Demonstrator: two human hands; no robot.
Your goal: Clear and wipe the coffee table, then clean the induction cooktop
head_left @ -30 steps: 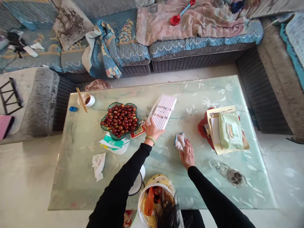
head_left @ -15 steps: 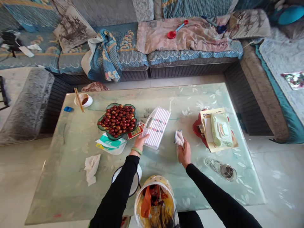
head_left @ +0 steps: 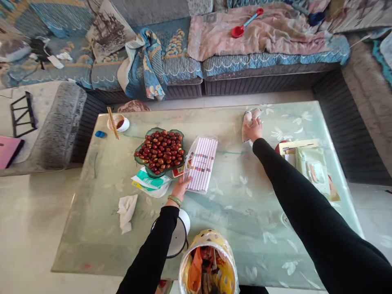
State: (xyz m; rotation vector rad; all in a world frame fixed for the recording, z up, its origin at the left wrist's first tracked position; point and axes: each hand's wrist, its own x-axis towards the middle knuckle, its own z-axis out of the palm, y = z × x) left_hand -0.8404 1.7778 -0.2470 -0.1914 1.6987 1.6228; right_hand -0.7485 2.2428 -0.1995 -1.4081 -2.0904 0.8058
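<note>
The left hand [head_left: 180,188] is at the middle of the frame, its fingers closed on the lower-left edge of a clear marker case [head_left: 202,165] with the thumb over the top. The white markers inside line up side by side, with coloured bands across their middles; whether the case rests flat on the table or is slightly raised cannot be told. A green bangle [head_left: 174,199] circles the left wrist.

Right of the upper centre, the right hand [head_left: 254,130] reaches to the far part of the glass-topped table [head_left: 101,237], its fingers bunched around a crumpled pale cleaning cloth [head_left: 246,122].

Just left of the marker case, a green scalloped dish [head_left: 152,173] holds a heap of red-brown jujubes [head_left: 162,151]. A teal-and-white packet [head_left: 150,179] lies at the dish's near side, and a crumpled tissue [head_left: 127,210] lies lower left. Toward the upper left, 2 chopsticks [head_left: 113,123] lean across a white bowl [head_left: 123,123] beside a blue cap [head_left: 100,134]. At right, a green wet-wipe pack [head_left: 312,165] sits partly behind the right sleeve [head_left: 294,196].
</note>
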